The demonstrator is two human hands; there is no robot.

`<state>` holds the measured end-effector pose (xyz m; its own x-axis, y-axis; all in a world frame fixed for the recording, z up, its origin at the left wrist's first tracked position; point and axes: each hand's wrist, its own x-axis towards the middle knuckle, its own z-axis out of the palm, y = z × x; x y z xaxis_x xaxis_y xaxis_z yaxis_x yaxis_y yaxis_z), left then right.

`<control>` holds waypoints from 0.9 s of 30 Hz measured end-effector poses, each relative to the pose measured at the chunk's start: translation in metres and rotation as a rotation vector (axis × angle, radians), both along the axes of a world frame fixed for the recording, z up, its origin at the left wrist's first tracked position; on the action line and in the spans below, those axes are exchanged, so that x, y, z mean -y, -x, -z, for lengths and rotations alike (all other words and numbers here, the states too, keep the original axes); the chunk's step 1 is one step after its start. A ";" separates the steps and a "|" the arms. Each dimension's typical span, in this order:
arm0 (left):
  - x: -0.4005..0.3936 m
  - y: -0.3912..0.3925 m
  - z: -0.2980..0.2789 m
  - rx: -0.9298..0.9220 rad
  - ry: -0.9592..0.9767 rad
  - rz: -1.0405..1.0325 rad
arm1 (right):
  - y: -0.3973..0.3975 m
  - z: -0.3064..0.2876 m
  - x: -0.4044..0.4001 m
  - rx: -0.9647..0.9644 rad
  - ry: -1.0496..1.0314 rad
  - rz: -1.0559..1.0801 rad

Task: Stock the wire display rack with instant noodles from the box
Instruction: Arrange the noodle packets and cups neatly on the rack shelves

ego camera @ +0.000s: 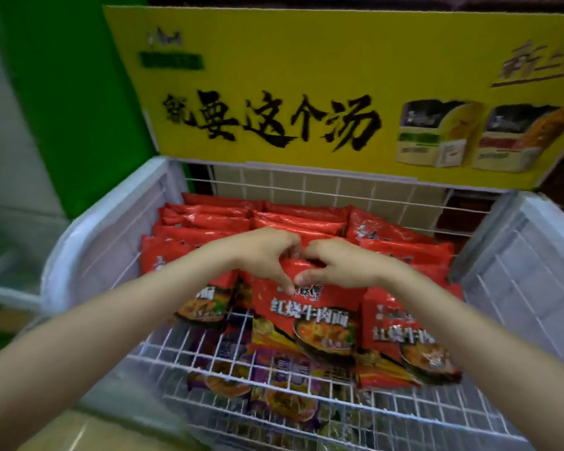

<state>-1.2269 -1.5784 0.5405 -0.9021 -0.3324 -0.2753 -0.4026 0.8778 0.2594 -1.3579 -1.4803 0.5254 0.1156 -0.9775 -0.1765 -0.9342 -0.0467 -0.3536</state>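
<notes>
Nearest to me, at the bottom of the frame, purple packets (267, 375) lie on a lower tier, half hidden behind the white grid of the wire rack (355, 415), their print too blurred to read. My forearms enter from the lower corners, cut off by the frame edges. At the centre, my left hand (261, 255) and my right hand (339, 265) meet over the top edge of one red noodle packet (306, 307), each pinching it, thumbs in front and fingers curled behind; the packet hangs upright just below my knuckles. Beside it stands another red packet (401, 327). Behind my hands, rows of red packets (228, 219) fill the back of the rack. Across the top of the frame stands a yellow sign (306, 76).
</notes>
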 end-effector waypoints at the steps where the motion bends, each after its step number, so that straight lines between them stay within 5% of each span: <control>1: 0.007 -0.008 0.004 -0.013 0.030 -0.043 | -0.009 0.003 0.008 0.019 0.046 0.005; 4: 0.021 -0.027 0.019 -0.040 0.085 -0.142 | -0.025 0.011 0.024 -0.021 0.104 0.028; 10: 0.028 -0.038 0.034 -0.031 0.091 -0.122 | -0.030 0.027 0.022 -0.434 0.001 0.040; 15: 0.022 -0.035 0.037 0.017 0.374 0.029 | -0.032 0.034 0.015 -0.444 0.061 0.138; 22: 0.017 -0.034 0.038 -0.050 0.537 0.088 | -0.041 0.038 0.006 -0.459 0.136 0.258; 27: -0.005 -0.032 0.034 -0.402 0.391 0.165 | -0.031 0.034 -0.029 -0.295 0.242 0.430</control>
